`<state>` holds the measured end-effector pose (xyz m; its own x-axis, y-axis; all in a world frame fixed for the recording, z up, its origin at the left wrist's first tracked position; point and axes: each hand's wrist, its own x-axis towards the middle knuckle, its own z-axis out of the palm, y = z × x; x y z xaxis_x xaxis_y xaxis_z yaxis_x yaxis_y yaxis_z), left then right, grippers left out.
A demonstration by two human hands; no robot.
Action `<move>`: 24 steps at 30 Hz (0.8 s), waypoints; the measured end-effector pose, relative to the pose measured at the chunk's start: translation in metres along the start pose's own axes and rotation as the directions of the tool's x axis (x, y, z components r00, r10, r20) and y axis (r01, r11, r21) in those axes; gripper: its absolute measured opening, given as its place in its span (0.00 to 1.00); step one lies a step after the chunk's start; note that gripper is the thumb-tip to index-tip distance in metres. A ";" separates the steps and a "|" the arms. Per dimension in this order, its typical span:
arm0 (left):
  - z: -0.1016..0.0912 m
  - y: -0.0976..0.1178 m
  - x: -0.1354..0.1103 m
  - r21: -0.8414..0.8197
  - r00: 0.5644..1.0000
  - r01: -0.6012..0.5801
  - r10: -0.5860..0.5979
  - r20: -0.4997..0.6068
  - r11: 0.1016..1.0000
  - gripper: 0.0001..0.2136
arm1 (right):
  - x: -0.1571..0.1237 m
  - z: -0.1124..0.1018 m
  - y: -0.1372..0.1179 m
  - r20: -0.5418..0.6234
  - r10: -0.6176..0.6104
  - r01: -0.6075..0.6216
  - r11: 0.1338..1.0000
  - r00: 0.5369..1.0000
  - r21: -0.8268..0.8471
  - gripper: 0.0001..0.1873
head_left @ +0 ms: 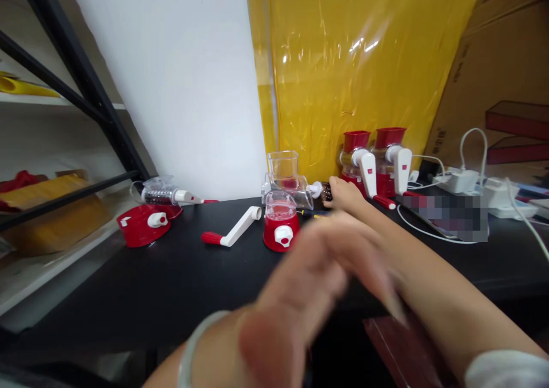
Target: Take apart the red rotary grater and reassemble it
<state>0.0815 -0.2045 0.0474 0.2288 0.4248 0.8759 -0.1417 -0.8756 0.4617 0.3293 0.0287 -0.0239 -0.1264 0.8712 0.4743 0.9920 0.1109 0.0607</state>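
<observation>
My left hand (309,273) is blurred in the foreground, wrist banded, fingers bent to the right and thumb apart, with nothing visible in it. Farther back, my right hand (345,194) reaches across the table and is closed on a dark, perforated grater drum (327,191) with a white shaft end. Just left of that drum lies a clear plastic grater housing (283,176) with a square hopper. In front of it stands a red grater base (281,230) with a white knob. A white crank handle (240,228) with a red grip lies to its left.
Two assembled rotary graters (388,159) stand at the back right, beside a phone (446,213), chargers and white cables (461,179). On the left are another red base (143,228) and a grater drum with a handle (165,195). A black-framed shelf (111,110) borders the table.
</observation>
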 end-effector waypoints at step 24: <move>-0.140 -0.210 0.007 0.986 0.662 0.155 -0.748 -0.053 0.068 0.18 | 0.001 0.015 0.005 0.020 -0.032 0.031 0.996 0.999 0.084 0.24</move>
<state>-0.0223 0.0150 -0.0236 0.2068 0.9481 0.2417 0.9751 -0.2201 0.0291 0.3343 0.0377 -0.0365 -0.1585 0.8768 0.4541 0.9842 0.1773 0.0011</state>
